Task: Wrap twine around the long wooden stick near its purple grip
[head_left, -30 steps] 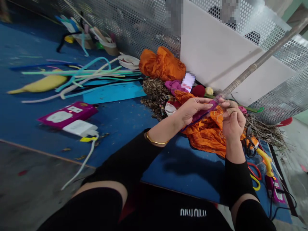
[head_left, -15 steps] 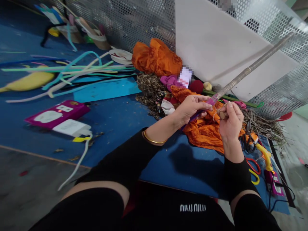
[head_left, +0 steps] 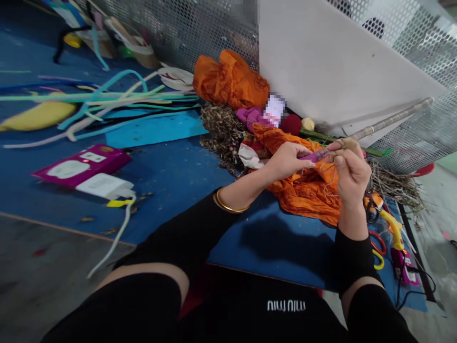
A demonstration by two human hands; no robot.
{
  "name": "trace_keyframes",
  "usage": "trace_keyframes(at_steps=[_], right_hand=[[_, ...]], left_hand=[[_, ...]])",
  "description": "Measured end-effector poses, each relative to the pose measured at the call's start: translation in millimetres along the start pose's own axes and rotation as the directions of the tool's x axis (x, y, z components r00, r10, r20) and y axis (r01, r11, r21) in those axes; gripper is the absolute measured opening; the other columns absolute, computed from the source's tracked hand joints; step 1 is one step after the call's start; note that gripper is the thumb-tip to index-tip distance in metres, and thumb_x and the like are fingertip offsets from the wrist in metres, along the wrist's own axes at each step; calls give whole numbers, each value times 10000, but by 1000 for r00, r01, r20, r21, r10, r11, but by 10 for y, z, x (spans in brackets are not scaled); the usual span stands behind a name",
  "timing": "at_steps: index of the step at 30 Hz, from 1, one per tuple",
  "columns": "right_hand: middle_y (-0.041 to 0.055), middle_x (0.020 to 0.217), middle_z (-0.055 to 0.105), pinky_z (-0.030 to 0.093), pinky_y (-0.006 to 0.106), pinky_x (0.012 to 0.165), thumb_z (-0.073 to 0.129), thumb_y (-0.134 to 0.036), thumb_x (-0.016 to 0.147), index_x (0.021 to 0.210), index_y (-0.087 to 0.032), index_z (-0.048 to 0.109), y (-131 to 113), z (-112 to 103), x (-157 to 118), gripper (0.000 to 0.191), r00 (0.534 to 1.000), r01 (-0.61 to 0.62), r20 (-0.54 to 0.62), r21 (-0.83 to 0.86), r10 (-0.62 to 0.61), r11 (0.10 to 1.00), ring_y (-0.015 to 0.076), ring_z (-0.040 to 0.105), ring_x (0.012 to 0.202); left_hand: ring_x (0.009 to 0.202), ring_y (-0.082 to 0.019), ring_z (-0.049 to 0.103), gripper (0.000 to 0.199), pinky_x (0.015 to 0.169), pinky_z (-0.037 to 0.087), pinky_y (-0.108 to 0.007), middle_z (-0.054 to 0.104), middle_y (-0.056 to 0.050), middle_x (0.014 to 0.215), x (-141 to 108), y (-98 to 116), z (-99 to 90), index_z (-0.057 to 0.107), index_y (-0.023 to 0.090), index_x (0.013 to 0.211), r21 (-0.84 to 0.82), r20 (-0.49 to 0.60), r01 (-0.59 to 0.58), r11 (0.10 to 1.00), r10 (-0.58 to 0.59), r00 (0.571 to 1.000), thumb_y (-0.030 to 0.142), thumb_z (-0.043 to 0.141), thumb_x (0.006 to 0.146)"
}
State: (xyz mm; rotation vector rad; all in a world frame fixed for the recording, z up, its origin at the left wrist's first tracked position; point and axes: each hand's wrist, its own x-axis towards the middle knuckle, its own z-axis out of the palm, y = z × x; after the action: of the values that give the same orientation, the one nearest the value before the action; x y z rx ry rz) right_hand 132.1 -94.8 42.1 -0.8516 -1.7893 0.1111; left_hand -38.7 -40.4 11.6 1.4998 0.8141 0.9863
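A long pale brown stick [head_left: 392,120] slants up to the right, with purple wrapping [head_left: 314,156] on its near end. My left hand [head_left: 291,161] is closed around that wrapped end. Beside it, my right hand [head_left: 353,172] is closed on a small brown bundle of thread [head_left: 344,144], partly hidden by the fingers and close against the stick. A thin loop of loose thread [head_left: 330,190] hangs below the stick, between the hands. Beneath them lies crumpled orange cloth [head_left: 307,200] on the blue table [head_left: 228,238].
Scissors [head_left: 378,252] and a yellow glue gun [head_left: 392,227] lie at the right near a purple power strip [head_left: 403,267]. Dry twigs [head_left: 396,183] are behind them. Another purple power strip [head_left: 80,166] and coloured pipe cleaners [head_left: 117,100] occupy the left. A white board [head_left: 332,62] leans behind.
The far end of the stick has tilted down. My right hand has moved slightly rightward and turned, bringing the brown bundle up by the stick, and the thread loop hangs longer.
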Motion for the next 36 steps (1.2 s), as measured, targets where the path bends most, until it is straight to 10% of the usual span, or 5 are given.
trace_keyframes(at_steps=[12, 18, 28, 36], right_hand=[[28, 870, 680, 584, 398, 901, 566, -534, 1027, 789, -247, 720, 266, 66, 52, 404, 996, -56, 74, 114, 48, 992, 193, 668, 936], [44, 973, 699, 590, 355, 893, 507, -502, 1063, 820, -225, 673, 329, 106, 30, 405, 987, -120, 120, 88, 109, 989, 175, 701, 952], [49, 946, 685, 567, 346, 869, 426, -580, 1070, 799, -224, 588, 290, 62, 21, 476, 978, -174, 108, -32, 176, 984, 169, 719, 932], [49, 930, 696, 551, 328, 864, 407, -619, 1064, 793, -220, 588, 242, 32, 24, 515, 975, -181, 116, -70, 188, 981, 164, 708, 934]], left_hand=[[733, -177, 623, 139, 667, 358, -271, 754, -28, 813, -84, -36, 50, 813, 166, 920, 581, 5, -128, 804, 154, 988, 230, 727, 833], [833, -296, 734, 280, 676, 440, -325, 799, -160, 951, -126, -111, 125, 789, 126, 1078, 848, 85, -221, 482, 289, 954, 286, 626, 917], [635, -230, 691, 274, 538, 366, -311, 728, -86, 744, -120, -339, 196, 681, 119, 1135, 883, 242, -441, 160, 650, 720, 249, 474, 1011], [637, -188, 669, 304, 579, 400, -291, 715, -58, 739, -134, -356, 191, 687, 141, 1118, 890, 290, -455, 37, 724, 625, 278, 420, 1072]])
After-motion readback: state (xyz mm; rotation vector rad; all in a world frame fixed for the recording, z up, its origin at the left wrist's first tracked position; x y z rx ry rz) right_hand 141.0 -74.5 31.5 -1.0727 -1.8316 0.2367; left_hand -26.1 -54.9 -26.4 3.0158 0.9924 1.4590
